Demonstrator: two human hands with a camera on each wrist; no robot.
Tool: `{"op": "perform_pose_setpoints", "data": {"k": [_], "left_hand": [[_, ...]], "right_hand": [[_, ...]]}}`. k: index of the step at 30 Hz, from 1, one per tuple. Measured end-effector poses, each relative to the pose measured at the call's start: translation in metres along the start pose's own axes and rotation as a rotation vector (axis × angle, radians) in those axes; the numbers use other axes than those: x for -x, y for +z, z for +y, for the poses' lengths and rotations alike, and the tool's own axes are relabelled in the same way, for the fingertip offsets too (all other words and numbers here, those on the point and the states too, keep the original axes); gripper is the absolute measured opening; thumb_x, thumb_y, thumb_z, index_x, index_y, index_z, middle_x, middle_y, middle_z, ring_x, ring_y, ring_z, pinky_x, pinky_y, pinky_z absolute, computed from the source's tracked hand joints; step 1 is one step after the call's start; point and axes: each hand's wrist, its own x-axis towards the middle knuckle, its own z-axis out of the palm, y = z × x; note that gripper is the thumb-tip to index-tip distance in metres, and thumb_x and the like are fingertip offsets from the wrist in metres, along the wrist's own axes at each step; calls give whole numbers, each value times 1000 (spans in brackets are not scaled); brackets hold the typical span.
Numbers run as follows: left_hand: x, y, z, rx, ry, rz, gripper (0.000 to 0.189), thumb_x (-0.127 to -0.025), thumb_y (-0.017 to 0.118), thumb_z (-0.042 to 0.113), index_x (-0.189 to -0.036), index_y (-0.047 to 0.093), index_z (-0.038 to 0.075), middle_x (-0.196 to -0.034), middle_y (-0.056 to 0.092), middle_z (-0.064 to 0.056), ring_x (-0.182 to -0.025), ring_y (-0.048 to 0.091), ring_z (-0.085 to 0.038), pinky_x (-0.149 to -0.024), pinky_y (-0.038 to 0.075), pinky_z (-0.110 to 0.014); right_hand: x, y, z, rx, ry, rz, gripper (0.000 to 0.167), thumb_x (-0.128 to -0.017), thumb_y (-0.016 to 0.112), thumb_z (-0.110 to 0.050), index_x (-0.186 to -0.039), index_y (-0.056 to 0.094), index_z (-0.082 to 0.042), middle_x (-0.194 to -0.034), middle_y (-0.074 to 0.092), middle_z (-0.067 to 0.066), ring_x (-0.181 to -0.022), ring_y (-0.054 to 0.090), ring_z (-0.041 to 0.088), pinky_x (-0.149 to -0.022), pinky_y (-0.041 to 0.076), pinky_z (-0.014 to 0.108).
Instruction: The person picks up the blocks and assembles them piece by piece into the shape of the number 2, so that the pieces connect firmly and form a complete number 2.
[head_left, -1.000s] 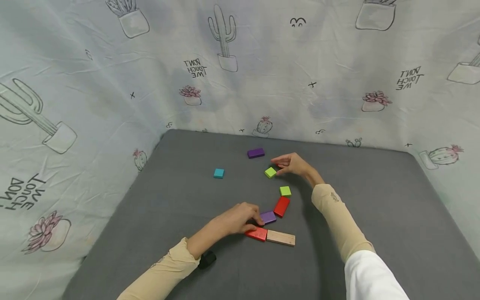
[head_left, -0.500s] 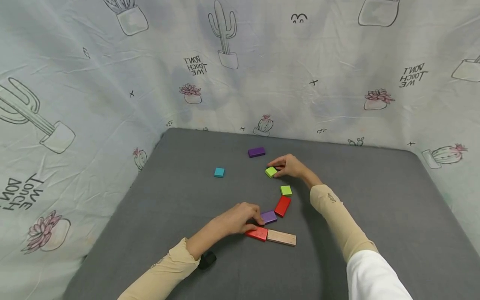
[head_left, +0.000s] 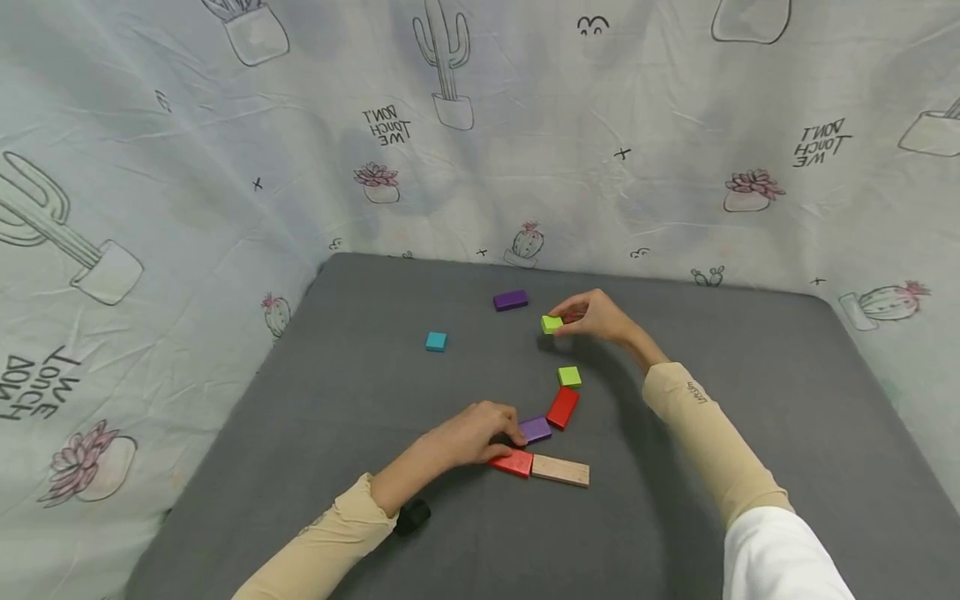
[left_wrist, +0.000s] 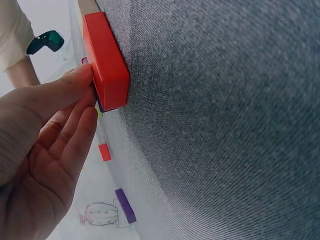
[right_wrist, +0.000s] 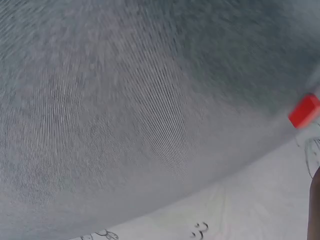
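In the head view my right hand pinches a lime green block by its edge, raised over the table with its shadow below. My left hand rests low, thumb and fingertips curled at the left end of a purple block. Its thumb lies along the far edge of a red block, which blocks part of the fingertips in the left wrist view. End to end with that red block lies a plain wooden block. Another red block and a second lime green block continue from the purple one.
A dark purple block lies toward the back, with a small blue block to its left. One more red block shows behind the right fingers. A black object sits under the left wrist. Patterned cloth encloses the grey table.
My right hand has closed its fingers on the lime green block and lifted it up and slightly right. My left hand has stayed at the purple and red blocks.
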Motion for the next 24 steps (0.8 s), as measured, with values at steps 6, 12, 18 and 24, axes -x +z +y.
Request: {"op": "perform_pose_setpoints", "data": {"k": [6, 12, 18, 24], "left_hand": [[1, -1, -1, -14, 0, 11, 20, -83, 75, 12, -103, 76, 12, -94, 65, 4, -91, 61, -7, -80, 48, -20], [0, 0, -1, -15, -3, -2, 20, -84, 75, 14, -104, 76, 12, -94, 64, 4, -90, 60, -6, -79, 48, -20], [1, 0, -1, -12, 2, -1, 20, -84, 75, 13, -104, 76, 12, -94, 65, 4, -90, 60, -6, -79, 48, -19], [1, 0, 0, -2, -3, -8, 20, -84, 74, 13, -105, 76, 11, -94, 65, 3, -89, 60, -6, -78, 48, -19]], "right_hand": [[8, -9, -15, -119, -71, 29, 29, -78, 79, -7, -104, 72, 3, -109, 68, 17, -94, 67, 17, -78, 53, 28], [20, -8, -26, -146, -170, 67, 26, -77, 79, -3, -100, 72, 4, -105, 69, 14, -92, 67, 12, -79, 53, 27], [32, -6, -30, -85, -180, 59, 21, -76, 79, -3, -96, 74, 2, -108, 68, 16, -100, 65, 17, -87, 50, 40], [37, -8, -25, 31, -160, -8, 14, -77, 78, -3, -91, 75, 0, -105, 69, 15, -101, 65, 28, -85, 51, 34]]}}
